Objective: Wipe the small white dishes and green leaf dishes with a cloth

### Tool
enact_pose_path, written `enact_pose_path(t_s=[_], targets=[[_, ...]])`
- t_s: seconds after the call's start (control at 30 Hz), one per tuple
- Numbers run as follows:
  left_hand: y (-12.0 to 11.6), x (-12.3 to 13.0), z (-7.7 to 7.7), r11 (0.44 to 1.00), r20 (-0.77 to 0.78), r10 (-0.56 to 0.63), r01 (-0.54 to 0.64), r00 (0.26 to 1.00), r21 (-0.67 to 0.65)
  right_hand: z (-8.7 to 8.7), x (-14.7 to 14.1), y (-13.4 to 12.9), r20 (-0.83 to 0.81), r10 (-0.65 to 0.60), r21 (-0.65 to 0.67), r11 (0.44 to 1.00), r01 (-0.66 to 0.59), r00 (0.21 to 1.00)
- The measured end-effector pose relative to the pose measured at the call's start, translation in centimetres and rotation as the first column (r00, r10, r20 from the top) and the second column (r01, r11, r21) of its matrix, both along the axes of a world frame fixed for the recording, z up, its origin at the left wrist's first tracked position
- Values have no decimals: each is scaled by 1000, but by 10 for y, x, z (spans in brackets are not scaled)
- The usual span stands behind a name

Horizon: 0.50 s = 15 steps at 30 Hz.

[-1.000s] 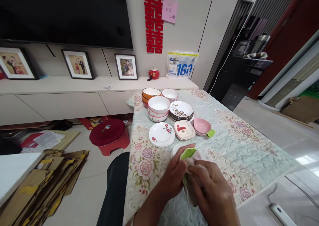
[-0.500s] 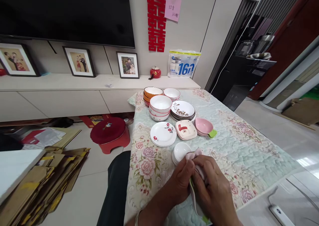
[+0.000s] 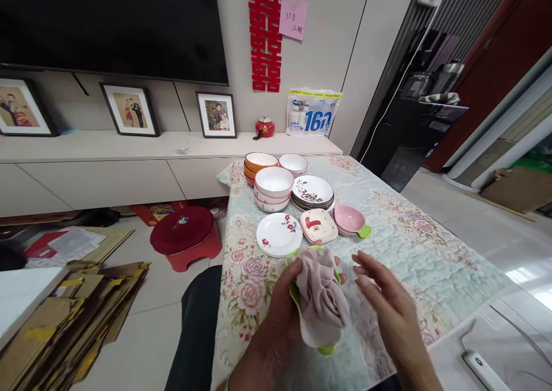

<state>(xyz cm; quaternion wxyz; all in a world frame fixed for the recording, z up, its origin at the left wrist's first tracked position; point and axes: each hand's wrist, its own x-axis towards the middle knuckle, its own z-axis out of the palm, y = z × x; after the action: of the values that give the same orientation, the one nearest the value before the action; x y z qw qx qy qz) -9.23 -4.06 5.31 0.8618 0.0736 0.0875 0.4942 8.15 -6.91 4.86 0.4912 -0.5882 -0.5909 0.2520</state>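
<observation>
My left hand (image 3: pixel 282 299) is closed around a white dish with a green rim (image 3: pixel 313 336), its thumb over the near edge. A crumpled pale pink cloth (image 3: pixel 321 290) lies in the dish and covers most of its inside. To the right of the dish, my right hand (image 3: pixel 383 299) is off the cloth, fingers apart and holding nothing. Just beyond the hands are a stack of white plates with red flowers (image 3: pixel 279 236), square dishes with a red pattern (image 3: pixel 319 225) and pink bowls with a green leaf handle (image 3: pixel 350 218). The small white bowls are hidden behind the dish.
Farther back stand white bowls with pink rims (image 3: pixel 273 184), orange bowls (image 3: pixel 261 161) and brown-flowered plates (image 3: pixel 313 190). A floral quilted cover (image 3: pixel 245 270) lies under everything. On the floor at left are a red stool (image 3: pixel 185 238) and flattened cardboard (image 3: pixel 86 305).
My right hand has let go of the cloth and moved right, its fingers opening. The dish has turned face up in my left hand, with the cloth bunched inside it.
</observation>
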Motion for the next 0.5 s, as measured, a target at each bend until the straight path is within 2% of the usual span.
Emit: enact_pose_path(t_s=[0.1, 0.17, 0.33, 0.5], targets=[[6, -10, 4, 995, 4, 96, -96, 995, -5, -22, -12, 10, 168, 53, -156, 987, -26, 984], [10, -17, 6, 988, 11, 156, -156, 988, -10, -31, -27, 12, 268, 109, -209, 976, -53, 957], [16, -29, 12, 971, 43, 233, -235, 972, 41, -35, -57, 17, 404, 127, -152, 986, -70, 906], [17, -35, 13, 969, 58, 225, -230, 973, 89, -31, -58, 27, 448, 140, -142, 986, -84, 883]])
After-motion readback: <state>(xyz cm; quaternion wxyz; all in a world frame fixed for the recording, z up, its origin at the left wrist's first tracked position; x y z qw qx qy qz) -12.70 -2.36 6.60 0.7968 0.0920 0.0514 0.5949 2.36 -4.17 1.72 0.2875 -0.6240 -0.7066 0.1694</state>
